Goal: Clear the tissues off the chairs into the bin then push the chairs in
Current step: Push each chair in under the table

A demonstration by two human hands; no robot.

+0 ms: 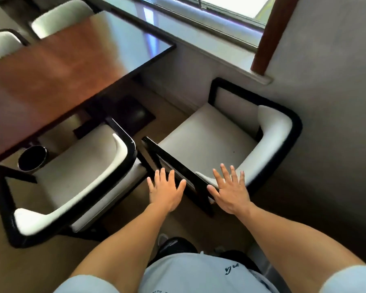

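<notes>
Two white-cushioned chairs with black frames stand below me. The right chair [209, 136] sits out from the table, near the wall, its seat bare. The left chair [76, 172] is partly under the table edge, its seat bare too. My left hand [166, 190] and my right hand [230, 190] reach forward with fingers spread, over the near black armrest of the right chair; whether they touch it I cannot tell. A round black bin [32, 158] stands on the floor under the table by the left chair. No tissues show.
A brown table with a dark rim [72, 66] fills the upper left. Two more white chairs [59, 15] stand at its far side. A wall and window sill [230, 60] run close behind the right chair. Beige floor lies between the chairs.
</notes>
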